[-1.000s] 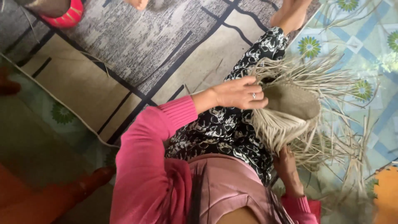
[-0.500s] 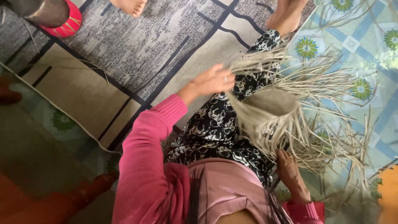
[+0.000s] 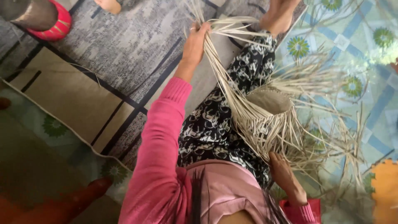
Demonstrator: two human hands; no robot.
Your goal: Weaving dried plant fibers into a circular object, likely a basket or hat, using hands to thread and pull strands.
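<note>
A half-woven straw basket (image 3: 267,103) lies against my leg in black-and-white patterned trousers (image 3: 211,128), with long loose strands fanning out around it. My left hand (image 3: 195,41), in a pink sleeve, is stretched far forward and grips a bundle of straw strands (image 3: 224,83) pulled taut from the basket. My right hand (image 3: 286,178) rests low on the basket's near side, fingers among the loose strand ends; whether it grips them is hidden.
I sit on a grey rug (image 3: 124,54) with dark lines; a blue-green flowered mat (image 3: 356,45) lies to the right. My bare foot (image 3: 280,16) is at the top. Another person's foot (image 3: 108,5) and a red-rimmed pot (image 3: 45,20) are top left.
My left hand has left the basket rim and moved forward and away, drawing a bundle of strands out long. The basket has tipped slightly; my right hand has stayed low.
</note>
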